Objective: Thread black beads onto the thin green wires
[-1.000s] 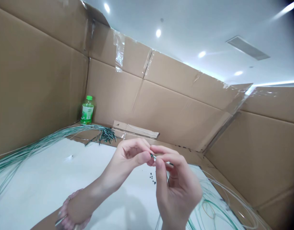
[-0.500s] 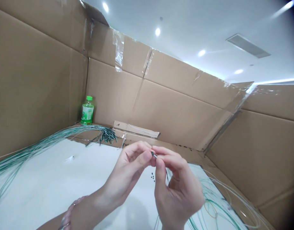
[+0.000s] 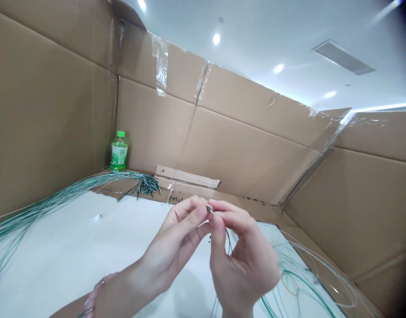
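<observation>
In the middle of the head view, both hands are raised close together over the white surface. Between their fingertips is a thin wire (image 3: 210, 210), showing a dark green piece and a pale silvery part. My left hand (image 3: 176, 240) pinches the dark green end between thumb and index finger. Close beside it, my right hand (image 3: 245, 256) is closed with thumb and forefinger on the pale part. A dark thin strand hangs below the right fingers. The exact tip of the wire is partly covered by fingers.
A bundle of green and white wires (image 3: 73, 189) runs along the left, its ends bunched at the back. More loose wires (image 3: 298, 282) lie at the right. A green-capped bottle (image 3: 119, 152) stands in the back corner. Cardboard walls (image 3: 256, 141) enclose the white work surface (image 3: 57, 260).
The view has tilted slightly. Both hands keep their pinch, and a little more of the dark green piece shows between the fingertips.
</observation>
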Motion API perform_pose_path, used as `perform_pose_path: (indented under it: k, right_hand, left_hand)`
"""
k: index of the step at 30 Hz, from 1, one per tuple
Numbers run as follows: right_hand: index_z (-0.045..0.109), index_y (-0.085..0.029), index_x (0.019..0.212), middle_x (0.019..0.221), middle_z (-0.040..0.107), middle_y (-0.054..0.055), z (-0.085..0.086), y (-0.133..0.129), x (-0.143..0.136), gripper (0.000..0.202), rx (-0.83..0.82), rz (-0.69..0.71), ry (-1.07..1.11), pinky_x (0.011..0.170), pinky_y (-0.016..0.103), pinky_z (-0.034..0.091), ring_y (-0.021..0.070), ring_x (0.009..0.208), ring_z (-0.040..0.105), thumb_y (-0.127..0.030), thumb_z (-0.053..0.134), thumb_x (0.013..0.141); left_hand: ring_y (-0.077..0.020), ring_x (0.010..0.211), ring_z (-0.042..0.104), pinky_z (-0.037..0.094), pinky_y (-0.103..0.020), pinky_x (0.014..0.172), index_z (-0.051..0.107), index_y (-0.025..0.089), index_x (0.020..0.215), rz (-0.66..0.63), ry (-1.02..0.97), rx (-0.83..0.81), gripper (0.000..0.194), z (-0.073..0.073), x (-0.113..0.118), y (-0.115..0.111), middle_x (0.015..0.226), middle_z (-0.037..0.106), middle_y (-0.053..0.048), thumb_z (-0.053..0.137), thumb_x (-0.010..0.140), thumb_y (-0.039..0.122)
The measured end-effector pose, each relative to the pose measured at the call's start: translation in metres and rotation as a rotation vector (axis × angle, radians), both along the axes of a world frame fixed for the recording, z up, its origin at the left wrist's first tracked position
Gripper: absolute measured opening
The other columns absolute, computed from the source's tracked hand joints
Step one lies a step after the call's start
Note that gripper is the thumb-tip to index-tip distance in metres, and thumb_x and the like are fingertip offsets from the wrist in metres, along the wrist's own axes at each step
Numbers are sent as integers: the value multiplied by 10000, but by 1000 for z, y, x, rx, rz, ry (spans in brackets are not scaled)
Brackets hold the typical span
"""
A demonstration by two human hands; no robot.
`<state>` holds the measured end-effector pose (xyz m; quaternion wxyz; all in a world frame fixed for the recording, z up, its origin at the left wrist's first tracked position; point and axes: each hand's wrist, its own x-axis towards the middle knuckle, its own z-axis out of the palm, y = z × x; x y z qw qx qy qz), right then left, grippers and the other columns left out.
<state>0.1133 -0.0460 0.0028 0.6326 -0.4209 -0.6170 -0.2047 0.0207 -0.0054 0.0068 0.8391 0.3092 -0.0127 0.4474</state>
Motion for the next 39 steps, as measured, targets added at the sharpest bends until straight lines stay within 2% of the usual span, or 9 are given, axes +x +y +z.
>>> perform_pose_path:
  k: [5, 16, 24, 29, 39]
  right_hand:
    - [598, -179, 862, 886, 696, 6, 0, 1, 0, 177, 13, -12, -17, 689, 221, 563, 109, 824, 663, -23, 608, 778]
    - [590, -167, 853, 893, 703, 19, 0, 3, -1, 174, 85, -39, -79, 715, 213, 554, 102, 820, 662, -15, 614, 771]
    - [592, -167, 850, 872, 702, 21, 1, 5, 0, 177, 81, -38, -73, 689, 222, 559, 112, 795, 667, -13, 617, 767]
    - [600, -158, 837, 840, 706, 33, 2, 6, -1, 166, 119, 9, -45, 660, 235, 572, 124, 759, 675, -6, 604, 770]
    - [603, -164, 845, 855, 705, 31, 0, 5, -2, 185, 100, 19, -32, 672, 236, 575, 125, 782, 673, 3, 605, 764]
  left_hand:
    - [-31, 663, 592, 538, -100, 667, 681, 141, 684, -6, 6, -50, 118, 1, 0, -1, 672, 613, 34, 729, 750, 226]
    - [-22, 575, 562, 505, -93, 583, 651, 153, 667, 63, -1, -22, 144, -1, 3, -2, 619, 598, 49, 705, 775, 232]
    - [-36, 591, 565, 476, -105, 564, 630, 143, 649, 67, 17, -71, 168, 1, 4, -4, 611, 574, 43, 753, 719, 234]
    - [-25, 567, 557, 477, -98, 553, 634, 143, 655, 82, 22, -60, 160, 1, 3, -5, 608, 588, 46, 693, 785, 214]
    - [-25, 600, 582, 490, -90, 573, 658, 151, 660, 73, 4, -49, 136, 2, 3, -6, 627, 614, 46, 692, 784, 192]
